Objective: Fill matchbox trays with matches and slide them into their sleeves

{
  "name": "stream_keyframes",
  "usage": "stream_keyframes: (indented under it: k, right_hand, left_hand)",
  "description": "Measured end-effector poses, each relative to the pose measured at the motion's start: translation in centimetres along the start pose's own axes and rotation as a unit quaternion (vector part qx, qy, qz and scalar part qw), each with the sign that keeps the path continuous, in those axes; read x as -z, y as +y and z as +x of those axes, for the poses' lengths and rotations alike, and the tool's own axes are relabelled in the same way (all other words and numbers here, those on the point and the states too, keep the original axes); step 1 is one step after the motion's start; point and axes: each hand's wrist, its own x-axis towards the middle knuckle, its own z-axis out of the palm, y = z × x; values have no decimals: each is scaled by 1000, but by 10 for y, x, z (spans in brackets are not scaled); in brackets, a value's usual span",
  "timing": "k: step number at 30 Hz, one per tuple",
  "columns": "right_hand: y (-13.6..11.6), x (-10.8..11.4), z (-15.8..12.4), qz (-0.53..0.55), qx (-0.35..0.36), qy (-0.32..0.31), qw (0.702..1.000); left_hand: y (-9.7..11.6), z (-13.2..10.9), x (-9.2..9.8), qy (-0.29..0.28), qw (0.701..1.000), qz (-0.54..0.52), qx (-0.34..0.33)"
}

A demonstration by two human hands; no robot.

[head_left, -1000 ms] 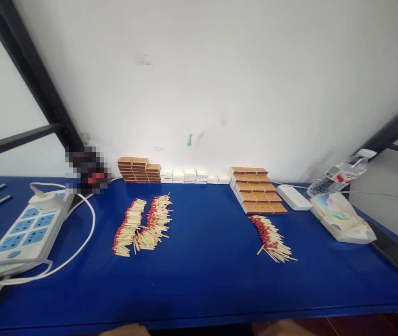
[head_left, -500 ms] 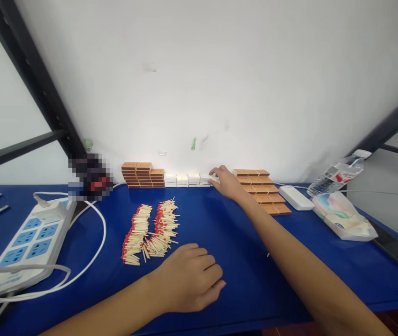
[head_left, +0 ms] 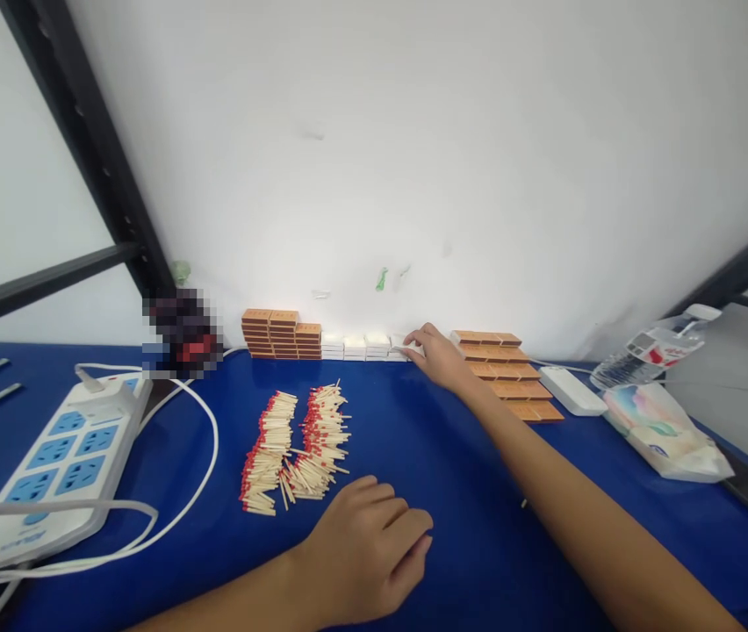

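Note:
My right hand (head_left: pixel 438 355) reaches to the back of the blue table (head_left: pixel 427 439) and its fingers close on a white matchbox tray (head_left: pixel 402 348) at the right end of a row of white trays (head_left: pixel 364 346) along the wall. My left hand (head_left: pixel 367 549) rests near the front edge, fingers loosely curled, holding nothing, just right of a heap of red-tipped matches (head_left: pixel 298 437). A stack of orange matchbox sleeves (head_left: pixel 282 333) stands left of the trays; another spread of sleeves (head_left: pixel 509 373) lies behind my right forearm.
A white and blue power strip (head_left: pixel 61 461) with looping white cables (head_left: pixel 183 491) lies at the left. At the right are a white block (head_left: pixel 571 390), a plastic packet (head_left: pixel 660 427) and a tipped water bottle (head_left: pixel 657 344). Black frame bars flank the wall.
Both arms came into view from below. My right hand reached to the white trays at the back and my left hand settled beside the matches. The camera view shifted slightly left.

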Motion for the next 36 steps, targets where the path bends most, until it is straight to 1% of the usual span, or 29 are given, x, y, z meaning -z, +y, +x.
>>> stream_keyframes:
  k: [2, 3, 5, 6, 8, 9, 11, 12, 13, 15, 16, 17, 18, 19, 20, 22, 24, 26, 27, 29, 33, 36]
  right_hand:
    - [-4, 0, 7, 3, 9, -7, 1000]
    - [-5, 4, 8, 5, 14, -10, 1000]
    - [-8, 20, 0, 12, 27, -16, 999]
    - [-10, 32, -11, 14, 32, -16, 999]
    - [-18, 56, -45, 20, 48, -29, 998]
    - [-25, 68, -68, 32, 68, -58, 996]
    - [-47, 82, -118, 68, 81, -143, 984]
    - [-61, 84, -142, 76, 82, -181, 977]
    - [-75, 83, -164, 78, 82, -199, 973]
    - [-97, 76, -198, 65, 76, -208, 973]
    - [-103, 72, -209, 67, 76, -204, 974]
    - [-104, 70, -216, 78, 73, -197, 975]
    - [-99, 70, -221, 88, 67, -180, 977]
    - [-89, 73, -224, 96, 57, -156, 982]
    - [-74, 79, -227, 94, 46, -118, 988]
    - [-36, 92, -234, 46, 2, -31, 998]
    - [3, 103, -243, -6, -35, -2, 999]
    - [35, 105, -251, -31, -40, -23, 998]
    - [46, 103, -254, -35, -33, -34, 998]
    - [60, 94, -256, -30, -27, -66, 997]
    - [69, 76, -248, -20, -34, -100, 994]
    - [71, 72, -241, -7, -55, -104, 993]
  left_hand:
    - [-2, 0, -1, 5, 1000, 9, 5]
    - [-3, 0, -1, 5, 1000, 13, 9]
    - [-5, 0, 1, 3, 1000, 17, 20]
    - [-6, 0, 2, 0, 999, 19, 30]
    - [-7, 2, 5, -8, 998, 32, 61]
    - [-7, 2, 7, -14, 995, 51, 82]
    - [-7, 3, 9, -23, 988, 98, 116]
    - [-6, 3, 9, -28, 986, 112, 121]
    - [-6, 3, 9, -39, 986, 115, 117]
    - [-3, 2, 8, -82, 988, 99, 92]
    - [-1, 2, 7, -105, 987, 86, 83]
    - [1, 1, 6, -122, 986, 75, 80]
    - [2, 0, 5, -135, 986, 64, 80]
    - [3, 0, 4, -145, 985, 53, 82]
    - [3, 0, 4, -148, 984, 43, 86]
    - [3, 0, 3, -142, 985, 24, 90]
    - [1, 1, 4, -128, 988, 7, 91]
    - [0, 3, 4, -119, 989, -7, 90]
    - [0, 4, 4, -118, 989, -12, 91]
    - [1, 4, 4, -118, 988, -20, 94]
    - [1, 5, 5, -121, 988, -25, 98]
    - [0, 6, 5, -127, 987, -26, 99]
